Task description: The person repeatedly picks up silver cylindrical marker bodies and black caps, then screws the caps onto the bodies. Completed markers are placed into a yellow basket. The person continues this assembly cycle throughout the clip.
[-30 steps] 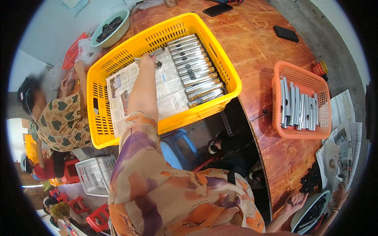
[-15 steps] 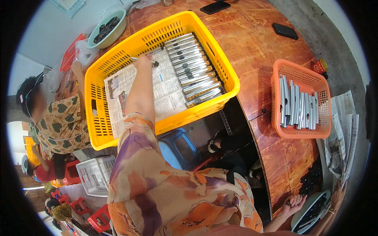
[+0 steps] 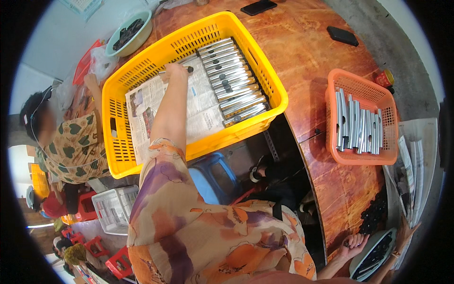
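Observation:
My left hand [image 3: 175, 72] reaches into the yellow crate [image 3: 193, 157]. It is closed around a slim metal tube whose black end [image 3: 190, 69] sticks out on the right. Newspaper [image 3: 201, 106] lines the crate under my hand. A row of silver tubes [image 3: 231, 85] with black fittings lies on the crate's right side. At the lower right, my right hand [image 3: 353, 244] is curled shut, palm up; something small and dark shows between the fingers, too little to name. Beside it stand a pile of black pieces [image 3: 373, 213] and a pale green basin [image 3: 393, 234] with dark parts.
An orange basket [image 3: 336, 158] of silver tubes stands right of the crate. Two dark phones [image 3: 258, 8] [image 3: 342, 36] lie on the table. Another person's braceleted arm [image 3: 398, 251] extends over the basin, near newspaper sheets [image 3: 418, 175]. A co-worker [image 3: 75, 146] sits at left. A blue stool [image 3: 215, 177] is below.
My left hand has turned slightly and the tube's black end has risen a little. At the right, the other person's fingers have spread and the newspaper sheets have shifted. My right hand stays put.

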A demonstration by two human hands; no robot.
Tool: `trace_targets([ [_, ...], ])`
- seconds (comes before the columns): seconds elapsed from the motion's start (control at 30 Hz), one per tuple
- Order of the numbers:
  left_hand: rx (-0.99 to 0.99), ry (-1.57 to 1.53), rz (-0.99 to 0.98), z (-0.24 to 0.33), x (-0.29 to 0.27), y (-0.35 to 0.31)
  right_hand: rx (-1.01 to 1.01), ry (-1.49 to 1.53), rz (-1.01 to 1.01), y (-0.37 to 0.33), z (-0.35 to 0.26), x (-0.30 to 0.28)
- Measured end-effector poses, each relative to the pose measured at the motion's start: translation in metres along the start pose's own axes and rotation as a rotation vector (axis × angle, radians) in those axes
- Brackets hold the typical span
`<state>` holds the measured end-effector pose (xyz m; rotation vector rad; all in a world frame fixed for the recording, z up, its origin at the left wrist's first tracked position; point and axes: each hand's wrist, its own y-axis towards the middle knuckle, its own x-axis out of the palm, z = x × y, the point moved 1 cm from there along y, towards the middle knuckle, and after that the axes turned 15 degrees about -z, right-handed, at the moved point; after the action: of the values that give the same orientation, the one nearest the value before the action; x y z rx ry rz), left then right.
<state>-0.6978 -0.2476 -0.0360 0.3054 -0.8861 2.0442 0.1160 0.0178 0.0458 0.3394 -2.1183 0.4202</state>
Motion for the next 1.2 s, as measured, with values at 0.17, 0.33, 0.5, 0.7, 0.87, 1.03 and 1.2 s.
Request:
trace_targets([
  [0.17,-0.059,-0.016,0.011,0.018,-0.034,0.030,0.072,-0.035,-0.028,0.025,0.001,0.013],
  [0.33,-0.066,0.019,-0.019,0.015,-0.028,0.037,0.078,0.015,-0.036,0.020,-0.003,0.006],
  [0.5,-0.063,0.080,-0.086,0.007,-0.028,0.047,0.059,0.000,-0.045,0.018,-0.001,0.001],
  [0.7,-0.069,0.225,-0.375,0.005,-0.036,0.043,0.070,0.028,-0.022,0.015,-0.002,0.008],
  [0.87,-0.075,0.268,-0.300,0.008,-0.033,0.040,0.046,0.009,0.024,0.007,-0.004,0.013],
  [1.03,0.342,1.661,-0.823,0.013,-0.038,0.041,-0.001,0.135,-0.008,0.000,0.005,0.025],
  [1.2,0.580,2.047,-1.097,0.037,-0.045,0.009,-0.075,-0.097,0.224,-0.011,-0.009,0.030],
])
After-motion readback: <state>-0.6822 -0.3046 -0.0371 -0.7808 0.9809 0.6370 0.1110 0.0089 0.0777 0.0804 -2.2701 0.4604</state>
